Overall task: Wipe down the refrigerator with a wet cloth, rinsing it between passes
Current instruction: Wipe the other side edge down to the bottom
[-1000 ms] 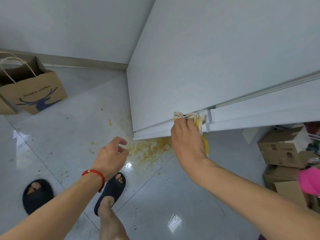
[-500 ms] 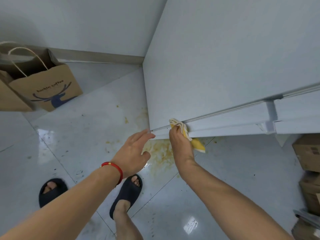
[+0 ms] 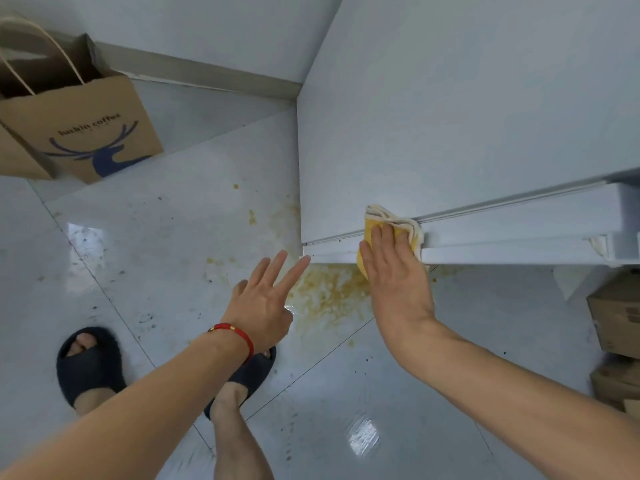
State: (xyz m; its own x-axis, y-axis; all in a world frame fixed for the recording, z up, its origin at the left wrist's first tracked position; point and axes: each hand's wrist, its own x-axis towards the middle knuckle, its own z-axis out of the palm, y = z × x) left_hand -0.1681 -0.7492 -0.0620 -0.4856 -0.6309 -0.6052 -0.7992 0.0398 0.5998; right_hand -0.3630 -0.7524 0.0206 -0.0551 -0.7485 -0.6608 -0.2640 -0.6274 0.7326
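The white refrigerator fills the upper right, its side panel facing me and its door edge running along the bottom. A yellow and white cloth lies against that bottom edge near the front corner. My right hand presses flat on the cloth, fingers stretched over it. My left hand hovers just left of the corner, fingers spread, holding nothing, with a red bracelet on the wrist.
Yellow-brown stains spread on the glossy tile floor under the refrigerator corner. A brown paper bag stands at the upper left by the wall. Cardboard boxes stack at the right edge. My feet in dark slippers are below.
My right hand slid the cloth left along the bottom edge, then flattened over it. My left hand rose toward the refrigerator corner and spread its fingers. The view shifted right.
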